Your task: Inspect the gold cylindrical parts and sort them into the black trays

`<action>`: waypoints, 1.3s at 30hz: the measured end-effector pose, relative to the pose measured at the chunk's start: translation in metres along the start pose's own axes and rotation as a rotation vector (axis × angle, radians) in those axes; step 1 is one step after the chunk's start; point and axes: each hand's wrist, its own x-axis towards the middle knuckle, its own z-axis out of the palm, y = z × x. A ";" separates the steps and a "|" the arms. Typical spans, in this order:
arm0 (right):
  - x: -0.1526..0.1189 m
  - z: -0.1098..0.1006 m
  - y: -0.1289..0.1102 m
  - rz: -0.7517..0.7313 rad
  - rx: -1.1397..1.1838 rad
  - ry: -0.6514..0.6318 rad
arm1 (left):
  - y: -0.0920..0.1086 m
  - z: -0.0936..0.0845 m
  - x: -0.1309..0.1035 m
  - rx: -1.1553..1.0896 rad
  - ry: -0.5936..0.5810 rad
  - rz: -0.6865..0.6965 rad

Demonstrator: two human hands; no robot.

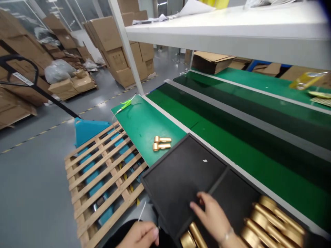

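Note:
My left hand [144, 236] is closed at the bottom edge, with a thin white stick [142, 210] pinched in its fingers. My right hand [213, 217] hovers over a black tray [178, 175], thumb and forefinger apart and nothing between them. A small white scrap [204, 161] lies in the tray's far section. Below the right hand is a gold hammer-shaped piece [198, 236], partly cut off by the frame. Several more gold hammer-shaped pieces [271, 225] fill the tray's right end. Two gold hammer-shaped pieces [162, 146] rest side by side on the green tabletop [139, 124].
A green air blow gun [126, 104] lies at the table's far corner. Left of it, a wooden pallet [108, 172] sits on a blue pallet jack [89, 130]. A green conveyor belt [207, 127] runs beneath a white shelf [227, 31]. Cardboard boxes [106, 34] stand behind.

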 end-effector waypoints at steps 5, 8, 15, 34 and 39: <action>-0.110 0.028 0.052 0.113 -0.392 -0.146 | 0.038 0.039 0.009 0.026 -0.069 0.027; -0.131 0.024 0.050 0.030 -0.449 -0.004 | 0.053 0.064 0.006 0.051 -0.128 0.061; -0.155 0.004 0.048 -0.011 -0.133 0.183 | 0.070 0.107 -0.002 0.072 -0.178 0.218; -0.142 -0.059 -0.086 0.767 2.132 0.486 | 0.081 0.137 -0.025 0.246 -0.193 0.476; -0.147 -0.054 -0.095 0.585 1.948 0.721 | 0.075 0.141 -0.020 0.106 -0.143 0.278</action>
